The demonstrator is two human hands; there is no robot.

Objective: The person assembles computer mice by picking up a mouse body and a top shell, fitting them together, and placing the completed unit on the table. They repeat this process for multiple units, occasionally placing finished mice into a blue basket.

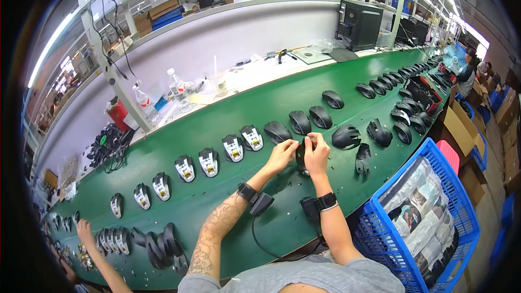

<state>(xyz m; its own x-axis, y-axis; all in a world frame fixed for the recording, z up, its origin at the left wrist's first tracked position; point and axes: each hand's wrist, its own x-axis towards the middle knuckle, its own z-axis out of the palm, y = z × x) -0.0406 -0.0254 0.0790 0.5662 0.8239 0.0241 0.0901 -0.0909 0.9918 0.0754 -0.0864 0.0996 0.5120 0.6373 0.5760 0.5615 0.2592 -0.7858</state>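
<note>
My left hand and my right hand meet over the green bench, both closed on a black computer mouse tilted up between them. Fingers cover much of it, so its details are hidden. Just beyond them lie complete black mice. To the left runs a row of open mice with white-grey insides. On the right rest a loose black top shell, another black mouse part and a thin dark shell piece.
A blue plastic basket with wrapped parts stands at my right. Black shells pile up at the near left, beside another person's arm. Bottles and a computer tower line the back shelf. Cables hang from my wrist devices.
</note>
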